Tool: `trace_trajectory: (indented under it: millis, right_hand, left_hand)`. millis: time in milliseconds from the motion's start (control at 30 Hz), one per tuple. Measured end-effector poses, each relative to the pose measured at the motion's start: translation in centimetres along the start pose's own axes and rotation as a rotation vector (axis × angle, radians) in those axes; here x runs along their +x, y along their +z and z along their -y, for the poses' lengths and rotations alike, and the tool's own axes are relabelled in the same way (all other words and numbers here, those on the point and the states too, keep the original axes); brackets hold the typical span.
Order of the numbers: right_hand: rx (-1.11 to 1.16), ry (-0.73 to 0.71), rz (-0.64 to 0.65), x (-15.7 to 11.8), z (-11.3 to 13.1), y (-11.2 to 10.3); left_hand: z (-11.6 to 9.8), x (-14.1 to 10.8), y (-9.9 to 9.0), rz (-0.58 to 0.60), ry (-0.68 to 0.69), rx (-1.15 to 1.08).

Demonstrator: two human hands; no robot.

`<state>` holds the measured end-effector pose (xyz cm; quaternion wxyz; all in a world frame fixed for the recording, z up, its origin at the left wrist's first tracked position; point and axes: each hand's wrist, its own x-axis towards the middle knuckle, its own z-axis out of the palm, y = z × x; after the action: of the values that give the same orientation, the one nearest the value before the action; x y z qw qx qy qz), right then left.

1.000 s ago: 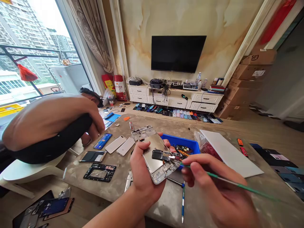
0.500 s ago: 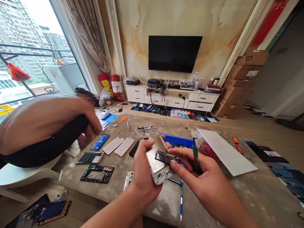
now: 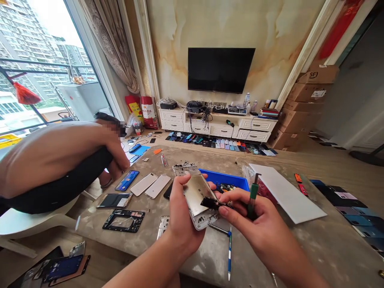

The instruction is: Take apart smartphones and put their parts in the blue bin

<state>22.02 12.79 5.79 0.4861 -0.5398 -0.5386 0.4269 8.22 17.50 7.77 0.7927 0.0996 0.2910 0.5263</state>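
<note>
My left hand (image 3: 183, 216) is wrapped round a silver phone frame (image 3: 196, 192), tilted above the table, with its thumb along the left edge. Between the thumb and fingers of my right hand (image 3: 252, 212) is a small black phone part (image 3: 210, 203), which overlaps the lower right of the frame. A green-handled tool (image 3: 253, 196) also rests in my right hand, its dark tip upward. Behind the hands, a blue tray (image 3: 241, 182) holds small parts.
White phones (image 3: 157, 186), a black frame (image 3: 123, 221) and a blue phone (image 3: 127, 181) lie on the table's left. A white board (image 3: 286, 192) lies right, a blue-white pen (image 3: 229, 256) nearer. A person (image 3: 60, 160) crouches at left.
My right hand and the black part have shifted slightly right and down, and the part now looks turned. More of the blue tray shows. The left hand still holds the frame.
</note>
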Motion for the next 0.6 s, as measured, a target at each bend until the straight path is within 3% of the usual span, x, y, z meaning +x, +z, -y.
trace_trajectory:
  millis: [133,267,433,600]
  right_hand:
    - [0.043,-0.012,-0.033,0.0,0.1,-0.3]
    - [0.073,-0.011,-0.076,0.3,0.0,-0.7]
    - [0.125,-0.016,-0.221,2.2,-1.1,-1.6]
    - [0.007,0.011,-0.421,6.1,-4.5,-3.3]
  left_hand:
    - [-0.1,0.1,-0.1,-0.048,-0.001,0.005]
    - [-0.2,0.1,-0.1,-0.023,-0.014,0.027]
    - [-0.6,0.2,0.0,0.080,-0.035,0.030]
    - [-1.0,0.6,-0.7,0.272,-0.081,0.050]
